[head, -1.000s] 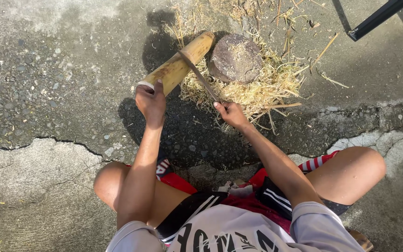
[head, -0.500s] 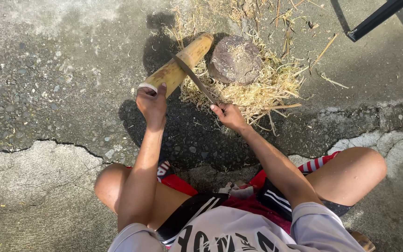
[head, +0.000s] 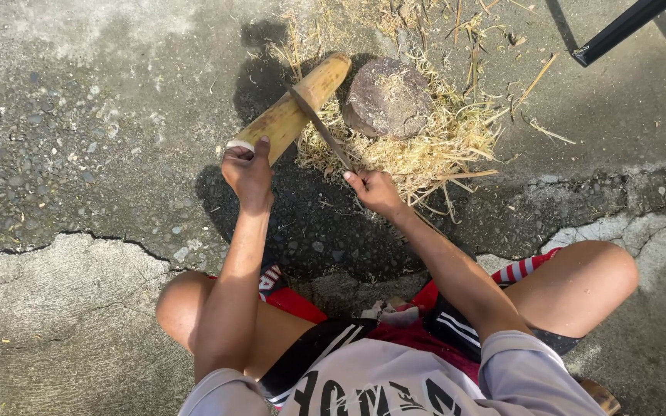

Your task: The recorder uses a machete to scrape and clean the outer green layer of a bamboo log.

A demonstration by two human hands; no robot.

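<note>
Your left hand (head: 247,171) grips the bamboo stalk's (head: 293,110) near end at upper centre, right hand (head: 374,189) clenching the knife (head: 319,125) against it—a glancing slip could reach those fingers.

The left hand (head: 248,173) grips a bamboo piece (head: 294,110) while the right hand (head: 374,189) presses a blade (head: 319,127) across it.
</note>
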